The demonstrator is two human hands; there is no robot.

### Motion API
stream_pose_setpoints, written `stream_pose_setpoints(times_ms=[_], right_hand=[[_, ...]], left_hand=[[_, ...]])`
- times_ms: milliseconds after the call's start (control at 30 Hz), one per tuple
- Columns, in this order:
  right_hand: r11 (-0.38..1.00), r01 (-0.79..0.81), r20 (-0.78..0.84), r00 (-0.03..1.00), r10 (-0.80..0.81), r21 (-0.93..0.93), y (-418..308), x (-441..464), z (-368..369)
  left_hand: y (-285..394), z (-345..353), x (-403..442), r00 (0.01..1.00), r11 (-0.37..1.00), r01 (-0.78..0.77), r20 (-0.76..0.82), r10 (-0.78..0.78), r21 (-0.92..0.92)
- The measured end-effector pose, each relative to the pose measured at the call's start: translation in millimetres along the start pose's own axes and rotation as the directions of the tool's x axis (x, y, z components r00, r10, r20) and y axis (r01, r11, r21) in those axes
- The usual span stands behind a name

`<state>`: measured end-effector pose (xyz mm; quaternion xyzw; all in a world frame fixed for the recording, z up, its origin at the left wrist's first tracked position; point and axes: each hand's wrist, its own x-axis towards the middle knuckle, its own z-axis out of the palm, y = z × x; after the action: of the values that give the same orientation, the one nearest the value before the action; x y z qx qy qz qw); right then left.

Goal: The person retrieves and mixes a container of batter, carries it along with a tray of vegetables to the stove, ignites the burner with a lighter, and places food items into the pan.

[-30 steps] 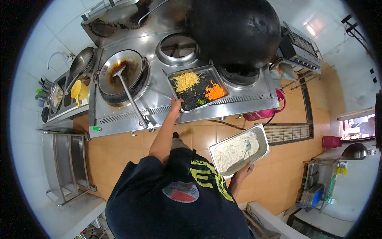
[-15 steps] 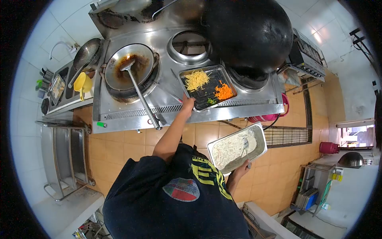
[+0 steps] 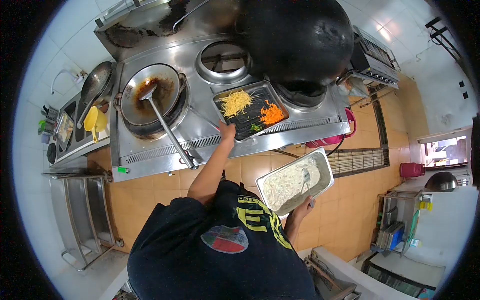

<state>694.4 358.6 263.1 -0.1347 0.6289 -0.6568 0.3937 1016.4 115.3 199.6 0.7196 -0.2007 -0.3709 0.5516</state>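
My left hand point(image 3: 227, 131) is closed on the near left corner of a dark rectangular tray point(image 3: 260, 91) on the stove's front edge. The tray carries pale yellow shreds point(image 3: 236, 103), orange chopped pieces point(image 3: 271, 114) and a little chopped green point(image 3: 256, 127). Low at the right, my right hand point(image 3: 301, 209) grips the near rim of a deep steel pan point(image 3: 326, 172), held over the floor. A creamy white mixture with bits point(image 3: 285, 185) fills part of it. A serving spoon point(image 3: 306, 176) rests in the mixture, its handle at my right fingers.
A wok point(image 3: 150, 95) with brown residue and a long-handled ladle point(image 3: 170, 131) sits on the left burner. Behind the tray stands a large blackened wok point(image 3: 300, 40). A yellow dipper point(image 3: 95, 120) lies by the sink; a steel trolley point(image 3: 82, 210) stands left.
The view has tilted and shifted slightly, so the stove appears further left. Both hands keep their holds on the tray and the deep pan.
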Motion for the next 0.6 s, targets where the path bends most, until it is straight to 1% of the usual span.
stream_pose_setpoints(times_ms=[67, 167, 267, 367, 467, 567, 600], right_hand=[[1.000, -0.011, -0.005, 1.000, 0.011, 0.016, 1.3, 0.0, 0.2], [1.000, -0.022, -0.011, 1.000, 0.022, 0.016, -0.7, -0.7, 2.5], [1.000, -0.012, 0.002, 1.000, 0.012, -0.012, -2.7, -1.0, 4.5], [0.999, -0.027, 0.006, 1.000, 0.027, -0.023, -7.9, -4.3, 7.8], [0.999, -0.026, 0.008, 1.000, 0.026, -0.042, -8.4, -2.4, 4.7], [0.999, -0.032, -0.002, 0.999, 0.032, -0.024, -7.1, -1.4, 5.6], [0.999, -0.039, -0.007, 0.999, 0.039, -0.012, -6.6, -1.1, 5.1]], left_hand=[[-6.4, -0.6, 6.0, 0.999, 0.999, 0.032, -0.015, -0.032, -0.022], [7.6, -7.5, -8.6, 0.988, 0.986, 0.140, 0.081, -0.133, -0.091], [-13.5, -10.0, -1.3, 0.989, 0.992, 0.108, 0.108, -0.101, -0.061], [5.5, -12.0, -19.6, 0.990, 0.994, 0.099, 0.102, -0.095, -0.035], [4.9, -13.4, -18.3, 0.995, 0.995, 0.036, 0.089, -0.045, 0.096], [6.4, -21.8, -14.5, 0.994, 0.928, -0.034, 0.109, -0.007, 0.371], [4.3, -24.9, -10.1, 0.992, 0.918, -0.035, 0.128, -0.017, 0.395]])
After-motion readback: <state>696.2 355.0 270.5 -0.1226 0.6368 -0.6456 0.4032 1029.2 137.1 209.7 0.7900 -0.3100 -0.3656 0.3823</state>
